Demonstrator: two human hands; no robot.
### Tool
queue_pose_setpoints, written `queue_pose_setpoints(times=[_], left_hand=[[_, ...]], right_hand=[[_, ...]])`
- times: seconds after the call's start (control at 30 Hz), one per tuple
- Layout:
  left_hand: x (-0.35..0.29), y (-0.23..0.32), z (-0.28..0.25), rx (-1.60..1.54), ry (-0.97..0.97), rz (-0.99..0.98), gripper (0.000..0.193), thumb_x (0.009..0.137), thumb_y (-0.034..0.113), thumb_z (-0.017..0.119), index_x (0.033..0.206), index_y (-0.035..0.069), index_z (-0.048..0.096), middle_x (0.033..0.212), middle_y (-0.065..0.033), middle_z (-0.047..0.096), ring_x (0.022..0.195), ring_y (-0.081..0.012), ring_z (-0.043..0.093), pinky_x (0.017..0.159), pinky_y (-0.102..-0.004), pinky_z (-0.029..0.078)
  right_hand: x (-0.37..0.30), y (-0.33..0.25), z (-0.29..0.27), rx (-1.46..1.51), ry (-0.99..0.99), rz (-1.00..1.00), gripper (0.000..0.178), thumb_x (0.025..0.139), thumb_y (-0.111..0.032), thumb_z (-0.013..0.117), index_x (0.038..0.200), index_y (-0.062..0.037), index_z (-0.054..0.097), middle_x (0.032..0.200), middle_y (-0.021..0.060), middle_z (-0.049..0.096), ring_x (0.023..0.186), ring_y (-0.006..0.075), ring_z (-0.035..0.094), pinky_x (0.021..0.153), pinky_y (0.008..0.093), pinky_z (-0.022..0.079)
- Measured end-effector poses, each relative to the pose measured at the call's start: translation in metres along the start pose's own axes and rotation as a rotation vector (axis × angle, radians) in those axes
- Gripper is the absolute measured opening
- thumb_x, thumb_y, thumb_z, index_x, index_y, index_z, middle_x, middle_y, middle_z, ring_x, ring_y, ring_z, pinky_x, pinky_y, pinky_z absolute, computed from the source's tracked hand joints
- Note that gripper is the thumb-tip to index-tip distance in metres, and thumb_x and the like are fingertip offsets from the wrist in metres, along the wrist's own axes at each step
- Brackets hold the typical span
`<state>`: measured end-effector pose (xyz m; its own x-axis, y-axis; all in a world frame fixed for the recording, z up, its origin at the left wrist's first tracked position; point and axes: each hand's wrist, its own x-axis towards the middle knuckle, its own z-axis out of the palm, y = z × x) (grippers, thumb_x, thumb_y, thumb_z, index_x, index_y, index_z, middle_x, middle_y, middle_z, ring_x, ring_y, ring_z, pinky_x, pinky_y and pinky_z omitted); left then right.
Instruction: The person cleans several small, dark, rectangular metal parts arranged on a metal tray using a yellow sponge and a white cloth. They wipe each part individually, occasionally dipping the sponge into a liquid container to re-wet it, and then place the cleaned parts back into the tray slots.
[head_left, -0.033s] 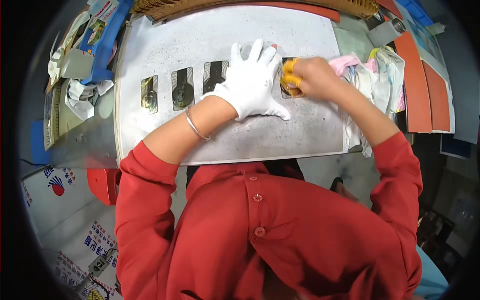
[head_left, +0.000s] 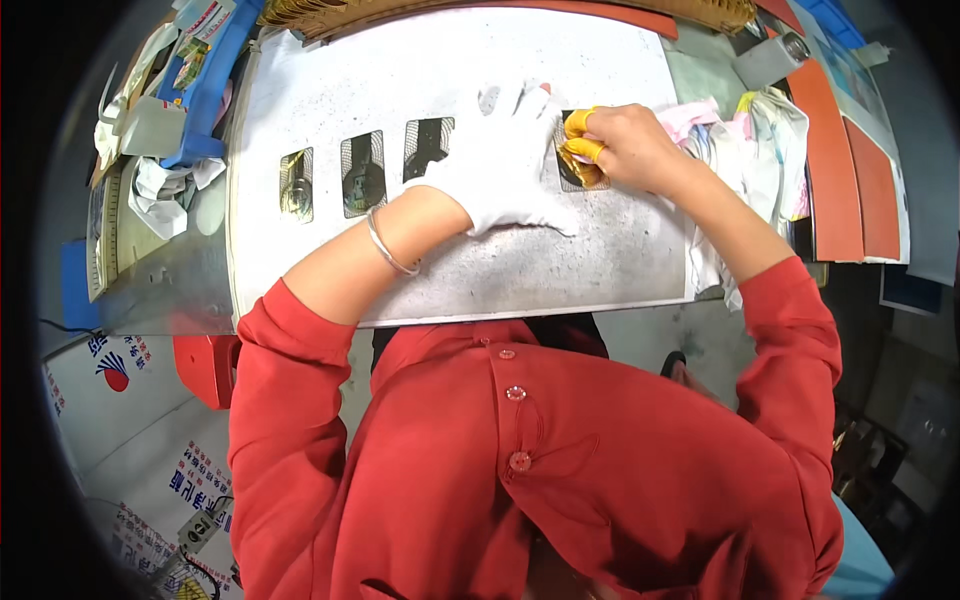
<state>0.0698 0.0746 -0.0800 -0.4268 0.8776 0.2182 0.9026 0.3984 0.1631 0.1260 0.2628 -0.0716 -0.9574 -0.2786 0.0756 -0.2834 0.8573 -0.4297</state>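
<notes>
My left hand [head_left: 505,170], in a white glove, lies flat with its fingers spread on a white speckled sheet [head_left: 480,285]. My right hand [head_left: 625,150] is bare except for yellow finger covers [head_left: 583,122]. Its fingers are bent and pressed together over a dark rectangular mesh plate [head_left: 575,182] at the right end of a row; a yellowish bit shows under the fingertips, too small to name. To the left lie similar plates with dark round shapes: one [head_left: 424,150] partly under the glove, one [head_left: 363,175] beside it, and a gold-toned one [head_left: 297,185].
A cloth bundle [head_left: 765,150] lies right of the sheet, near a cylindrical container [head_left: 772,62] and orange boards [head_left: 830,165]. A blue tray [head_left: 210,95] and crumpled white cloth [head_left: 165,195] are at the left. Gold-coloured parts [head_left: 340,15] stand in a row along the back.
My right fingers have shifted slightly on the rightmost plate, and the finger covers sit a little higher. My left hand stays in place. The sheet looks brighter.
</notes>
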Motion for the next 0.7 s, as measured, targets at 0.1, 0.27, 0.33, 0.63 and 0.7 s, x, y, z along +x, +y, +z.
queue_pose_setpoints(times=[0.1,0.27,0.33,0.63,0.7], left_hand=[[0.007,-0.001,-0.012,0.073,-0.136,0.03,0.111,0.052,0.072,0.062,0.131,0.001,0.034,0.136,-0.0211,0.031,0.129,-0.038,0.023,0.102,-0.0547,0.017],[0.012,-0.008,-0.025,0.083,-0.277,0.033,0.101,0.056,0.069,0.062,0.128,0.002,0.038,0.135,-0.0203,0.032,0.128,-0.0362,0.025,0.102,-0.0541,0.018],[0.012,-0.016,-0.012,0.103,-0.126,0.108,0.075,0.072,0.055,0.057,0.125,0.005,0.041,0.133,-0.0179,0.035,0.126,-0.0341,0.028,0.1,-0.0536,0.022],[0.013,-0.016,-0.009,0.241,-0.091,0.136,0.039,0.084,0.026,0.048,0.119,0.008,0.048,0.13,-0.0147,0.041,0.123,-0.0322,0.033,0.094,-0.0564,0.028],[0.01,-0.02,-0.001,0.218,0.074,0.186,0.037,0.082,0.024,0.049,0.116,0.008,0.051,0.128,-0.0157,0.044,0.118,-0.0337,0.039,0.093,-0.0542,0.03]], right_hand=[[-0.043,-0.037,0.011,-0.111,-0.118,-0.161,0.012,0.077,-0.014,0.055,0.071,-0.0035,0.056,0.062,0.0126,0.053,0.061,0.0333,0.055,0.055,0.0412,0.045],[-0.084,-0.039,-0.045,0.419,0.141,0.39,0.015,0.077,-0.016,0.062,0.082,-0.0024,0.061,0.067,0.0131,0.06,0.058,0.0267,0.059,0.054,0.0316,0.046],[-0.08,-0.036,-0.04,0.186,0.195,0.277,0.015,0.077,-0.016,0.062,0.081,-0.0022,0.061,0.068,0.013,0.06,0.059,0.0271,0.059,0.053,0.0322,0.046],[-0.025,-0.025,0.009,-0.007,0.129,0.098,0.012,0.078,-0.015,0.057,0.082,-0.0034,0.06,0.072,0.0153,0.06,0.067,0.0337,0.058,0.059,0.0421,0.044],[-0.021,-0.026,0.011,-0.01,0.114,0.099,0.012,0.078,-0.015,0.057,0.082,-0.004,0.061,0.072,0.0154,0.06,0.067,0.0337,0.058,0.06,0.042,0.045]])
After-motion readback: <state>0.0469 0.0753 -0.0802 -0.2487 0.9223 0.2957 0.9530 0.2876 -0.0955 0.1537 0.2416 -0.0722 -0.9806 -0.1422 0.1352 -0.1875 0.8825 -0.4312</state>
